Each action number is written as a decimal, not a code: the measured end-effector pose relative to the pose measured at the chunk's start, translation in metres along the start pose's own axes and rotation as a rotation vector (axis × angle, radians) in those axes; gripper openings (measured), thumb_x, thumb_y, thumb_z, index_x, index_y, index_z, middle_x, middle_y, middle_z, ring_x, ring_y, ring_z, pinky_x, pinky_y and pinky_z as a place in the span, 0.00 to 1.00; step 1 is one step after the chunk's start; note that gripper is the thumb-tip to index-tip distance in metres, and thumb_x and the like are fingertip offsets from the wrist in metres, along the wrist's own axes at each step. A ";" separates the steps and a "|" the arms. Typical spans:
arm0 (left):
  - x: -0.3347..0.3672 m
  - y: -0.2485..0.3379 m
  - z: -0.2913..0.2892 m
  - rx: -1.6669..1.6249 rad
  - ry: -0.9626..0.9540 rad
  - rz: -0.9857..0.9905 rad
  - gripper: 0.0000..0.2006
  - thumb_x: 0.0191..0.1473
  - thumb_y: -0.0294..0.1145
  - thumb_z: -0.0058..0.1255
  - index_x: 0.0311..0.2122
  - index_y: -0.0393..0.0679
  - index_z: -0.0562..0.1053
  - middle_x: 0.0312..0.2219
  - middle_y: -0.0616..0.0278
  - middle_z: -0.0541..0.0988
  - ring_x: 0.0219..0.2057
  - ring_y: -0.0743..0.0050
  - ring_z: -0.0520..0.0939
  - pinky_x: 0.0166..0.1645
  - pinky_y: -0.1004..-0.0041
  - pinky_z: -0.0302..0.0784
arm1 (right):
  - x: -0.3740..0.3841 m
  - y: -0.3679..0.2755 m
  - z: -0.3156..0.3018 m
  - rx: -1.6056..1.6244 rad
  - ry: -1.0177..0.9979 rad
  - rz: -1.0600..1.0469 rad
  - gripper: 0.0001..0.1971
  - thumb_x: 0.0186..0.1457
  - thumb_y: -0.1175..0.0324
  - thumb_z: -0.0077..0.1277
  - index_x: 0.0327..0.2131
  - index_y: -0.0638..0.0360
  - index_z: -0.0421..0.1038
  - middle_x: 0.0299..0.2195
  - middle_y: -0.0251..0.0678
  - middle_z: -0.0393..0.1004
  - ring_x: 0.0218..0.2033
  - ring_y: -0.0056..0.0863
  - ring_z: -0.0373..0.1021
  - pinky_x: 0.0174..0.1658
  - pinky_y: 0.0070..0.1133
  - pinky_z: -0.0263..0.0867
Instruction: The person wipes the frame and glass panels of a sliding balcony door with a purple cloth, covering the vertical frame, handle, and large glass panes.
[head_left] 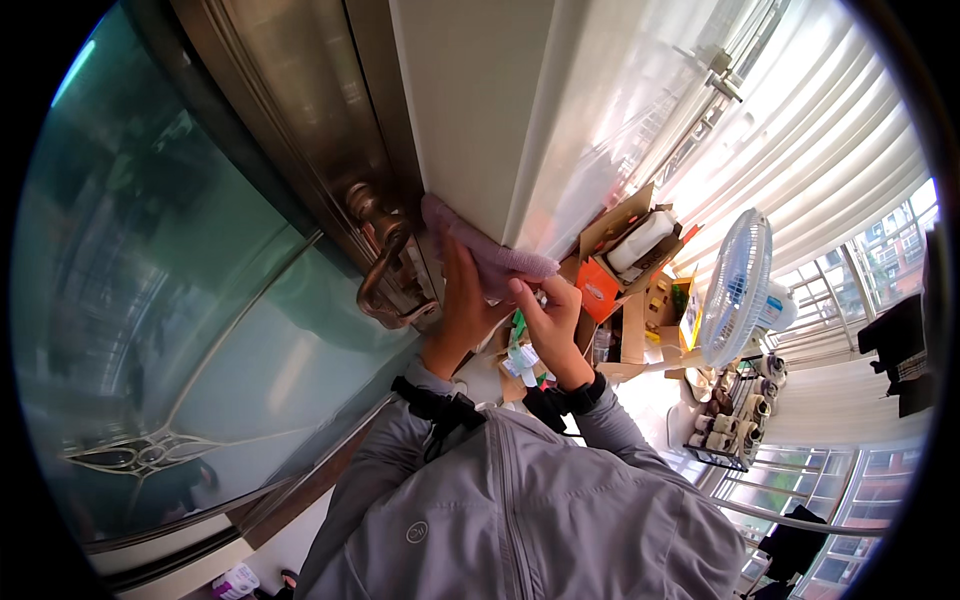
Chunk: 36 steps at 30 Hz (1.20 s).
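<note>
A mauve, ribbed-looking cloth (485, 250) is folded along the lower edge of a white panel or post (475, 110). My left hand (462, 305) reaches up under the cloth and grips it near its middle; part of those fingers is hidden by the fabric. At the cloth's right end, my right hand (556, 325) pinches it between thumb and fingers. Just left of my left hand, a bronze curved door handle (385, 262) is fixed to a brown metal door frame (290, 90), and neither hand touches it.
A greenish glass door panel (200, 290) fills the left side. Right of my hands stand open cardboard boxes (625, 335), a fan (738, 288) and a rack with shoes (735, 415). White curtains (790, 130) hang at the upper right.
</note>
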<state>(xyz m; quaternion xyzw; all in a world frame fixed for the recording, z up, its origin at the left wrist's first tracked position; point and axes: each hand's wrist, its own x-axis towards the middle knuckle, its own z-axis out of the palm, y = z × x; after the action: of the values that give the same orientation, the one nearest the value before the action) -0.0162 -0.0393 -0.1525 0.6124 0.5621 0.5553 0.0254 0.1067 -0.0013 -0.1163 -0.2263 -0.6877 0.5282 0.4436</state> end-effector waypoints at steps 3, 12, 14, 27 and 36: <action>0.007 -0.002 0.004 0.055 -0.012 0.019 0.48 0.45 0.45 0.53 0.57 0.31 0.34 0.56 0.30 0.37 0.58 0.30 0.39 0.57 0.46 0.39 | 0.005 0.003 0.008 -0.096 0.219 -0.157 0.08 0.46 0.76 0.53 0.30 0.65 0.65 0.20 0.31 0.68 0.23 0.17 0.67 0.27 0.13 0.62; 0.032 0.016 0.009 0.171 0.129 0.108 0.50 0.44 0.49 0.53 0.56 0.29 0.33 0.55 0.27 0.34 0.57 0.26 0.37 0.56 0.41 0.35 | 0.025 -0.024 0.002 -0.244 0.319 -0.054 0.07 0.50 0.74 0.47 0.29 0.63 0.58 0.19 0.36 0.66 0.20 0.21 0.64 0.24 0.18 0.60; 0.024 0.014 0.010 0.237 0.086 0.052 0.52 0.43 0.47 0.55 0.55 0.28 0.31 0.54 0.25 0.34 0.56 0.25 0.37 0.57 0.42 0.36 | 0.018 0.001 -0.001 -0.246 0.269 -0.032 0.07 0.50 0.74 0.46 0.30 0.63 0.58 0.19 0.38 0.66 0.20 0.26 0.64 0.26 0.20 0.61; 0.029 0.022 0.010 -0.018 0.123 -0.092 0.53 0.41 0.45 0.56 0.56 0.29 0.30 0.55 0.30 0.35 0.57 0.28 0.40 0.59 0.50 0.37 | 0.014 0.000 0.015 -0.353 0.323 -0.211 0.06 0.49 0.75 0.48 0.27 0.62 0.61 0.18 0.34 0.63 0.18 0.20 0.60 0.23 0.18 0.57; 0.019 0.005 0.010 0.169 0.059 -0.080 0.50 0.41 0.46 0.55 0.57 0.30 0.35 0.55 0.29 0.36 0.58 0.30 0.37 0.59 0.48 0.36 | 0.018 -0.002 0.023 -0.356 0.406 -0.200 0.19 0.37 0.68 0.62 0.22 0.59 0.57 0.12 0.29 0.57 0.14 0.18 0.54 0.17 0.16 0.52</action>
<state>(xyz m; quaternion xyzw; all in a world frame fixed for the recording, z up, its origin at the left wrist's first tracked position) -0.0109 -0.0218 -0.1405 0.5727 0.6316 0.5223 -0.0207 0.0782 0.0000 -0.1093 -0.3329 -0.6857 0.2967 0.5753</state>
